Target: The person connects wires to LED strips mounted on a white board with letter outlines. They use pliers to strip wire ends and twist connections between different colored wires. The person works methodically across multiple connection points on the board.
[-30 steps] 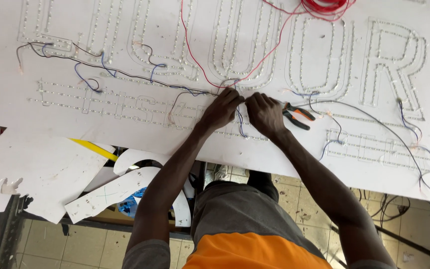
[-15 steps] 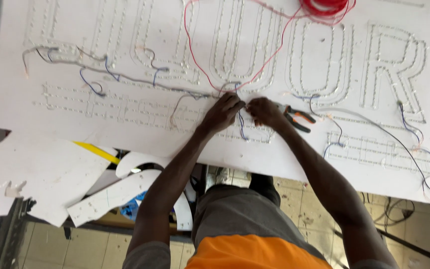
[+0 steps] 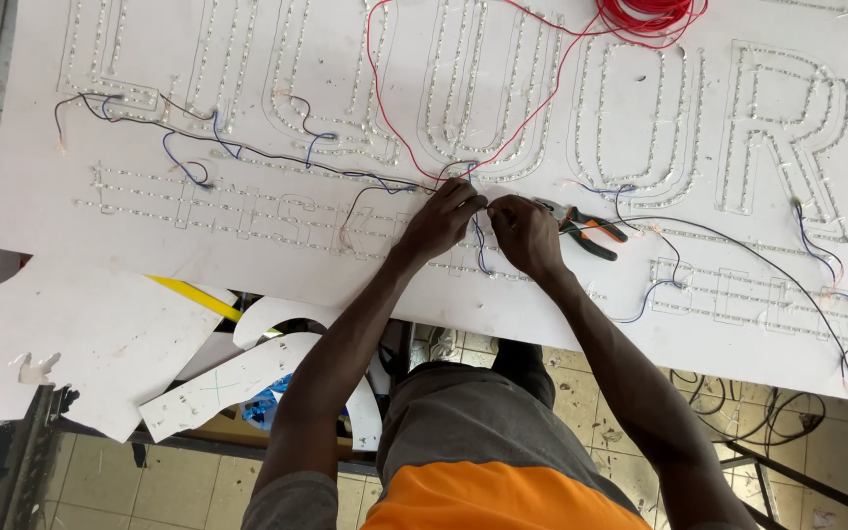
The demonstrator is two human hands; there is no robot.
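Left hand: my left hand [image 3: 441,221] rests on the white sign board [image 3: 247,118], fingers curled and pinched together on thin wire ends [image 3: 483,204] at the point where the red and dark wires meet.
Right hand: my right hand [image 3: 525,234] sits just beside the left, almost touching it, its fingertips closed on the same small wire ends; I cannot tell exactly which strand each finger grips.
Wires: a red wire [image 3: 385,108] loops down across the board to my fingers from a red coil [image 3: 645,15] at the top edge; a dark wire [image 3: 277,157] runs in from the left along the rows of small lights, and a short blue wire [image 3: 480,250] hangs below my hands.
Board: the large white panel carries outlined letter shapes filled with rows of tiny clear lights, and it lies flat across the table, its near edge above my knees.
Pliers: orange-and-black handled pliers [image 3: 589,231] lie on the board just right of my right hand, untouched.
More wiring: a black wire [image 3: 738,250] and blue wire pieces [image 3: 821,260] trail off to the right over the lower rows of lights.
Offcuts: white cut-out scraps [image 3: 100,344] and a curved white piece [image 3: 247,383] lie below the board on the left, with a yellow strip [image 3: 193,296] between them.
Floor: pale floor tiles [image 3: 591,402] show under the board, with dark cables [image 3: 768,412] lying on them.
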